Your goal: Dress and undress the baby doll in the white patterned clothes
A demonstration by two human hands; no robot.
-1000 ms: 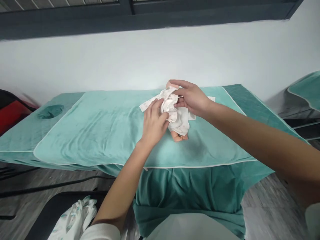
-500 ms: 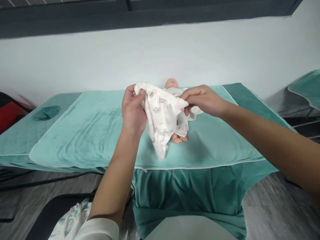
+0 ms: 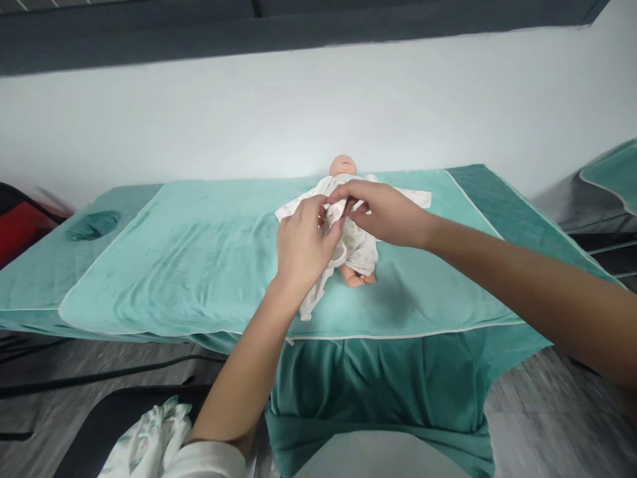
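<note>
A baby doll [image 3: 343, 165] in a white printed top lies on its back on a teal towel [image 3: 199, 265], head toward the wall, bare feet toward me. Both my hands hover over its middle. My left hand [image 3: 303, 247] grips a small white printed garment [image 3: 314, 295], which hangs down from the fist to the towel. My right hand [image 3: 383, 214] pinches the same garment at its upper edge, fingertips meeting those of the left hand. The doll's torso is mostly hidden behind my hands.
The towel covers a teal massage table [image 3: 378, 385] with a face hole [image 3: 92, 224] at the left end. A white wall stands behind. A printed cloth [image 3: 149, 441] lies on a dark seat at lower left. A red object [image 3: 17, 229] sits far left; another teal table [image 3: 612, 176] at right.
Half a second ago my hands held the garment stretched wide apart above the doll. Now they have come together over the doll's middle, and the garment is bunched, hanging from my left hand.
</note>
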